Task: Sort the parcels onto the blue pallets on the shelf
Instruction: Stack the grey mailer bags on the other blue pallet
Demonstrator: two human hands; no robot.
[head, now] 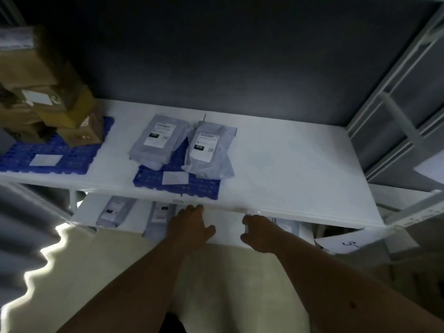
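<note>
You face a white shelf [288,164]. On it lie two blue pallets: the left pallet [48,155] carries stacked brown boxes [48,109] and a white label, the middle pallet [177,186] carries two grey mailer bags [158,138] side by side. A lower shelf [225,231] beneath holds more grey bags [113,212].

i see the right half of the upper shelf [288,164] bare, open for reaching in. stacked cardboard boxes [48,104] wall off the far left pallet [60,152]. two grey mailers [182,143] cover the middle pallet [177,186], leaving only its front strip. the shelf's front lip hangs just over both hands [189,227], narrowing the lower gap.
</note>
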